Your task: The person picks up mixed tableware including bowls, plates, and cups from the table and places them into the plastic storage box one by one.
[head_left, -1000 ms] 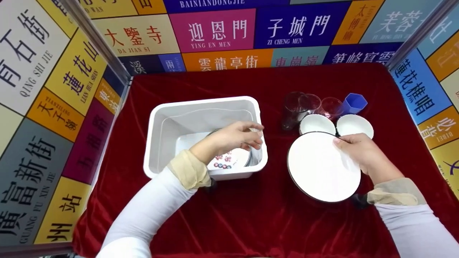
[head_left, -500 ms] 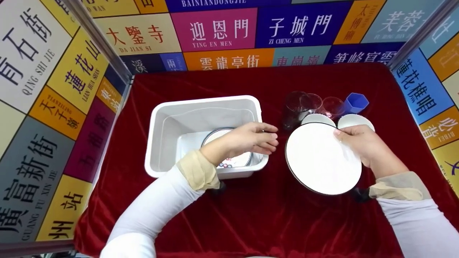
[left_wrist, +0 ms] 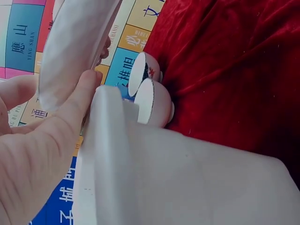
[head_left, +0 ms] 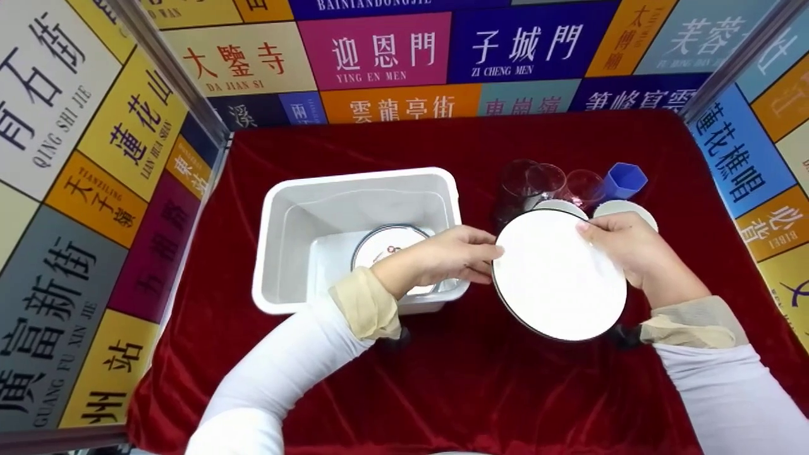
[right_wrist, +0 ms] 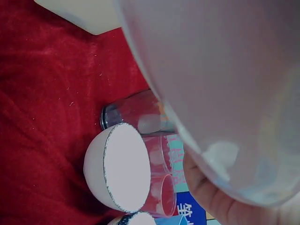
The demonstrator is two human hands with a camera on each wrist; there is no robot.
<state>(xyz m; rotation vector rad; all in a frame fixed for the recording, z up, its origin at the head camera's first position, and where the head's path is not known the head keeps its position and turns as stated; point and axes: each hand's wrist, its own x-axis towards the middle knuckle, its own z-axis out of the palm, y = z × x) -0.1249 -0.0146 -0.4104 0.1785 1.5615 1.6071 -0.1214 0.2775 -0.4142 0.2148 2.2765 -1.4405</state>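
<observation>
A white round plate (head_left: 559, 278) with a thin dark rim hangs tilted over the cloth, right of the white plastic tub (head_left: 294, 234). My right hand (head_left: 635, 256) pinches its upper right edge, thumb on the face. At the left edge, my left hand (head_left: 445, 256) takes the rim between thumb and fingers; in the left wrist view that plate (left_wrist: 72, 47) stands between them. Inside the tub lies another round plate (head_left: 387, 243) with red characters, partly covered by my left hand and wrist. The right wrist view has the held plate (right_wrist: 225, 84) across its upper right.
Behind the held plate stand two white bowls (right_wrist: 126, 168), several clear glasses (head_left: 545, 180) and a blue six-sided cup (head_left: 626, 180). Dark red velvet (head_left: 505, 392) covers the table. Printed panels (head_left: 379, 50) wall in the back and sides.
My left hand has moved right, out from over the tub, onto the plate's left rim. The held plate has shifted slightly left and away from me, covering more of the bowls.
</observation>
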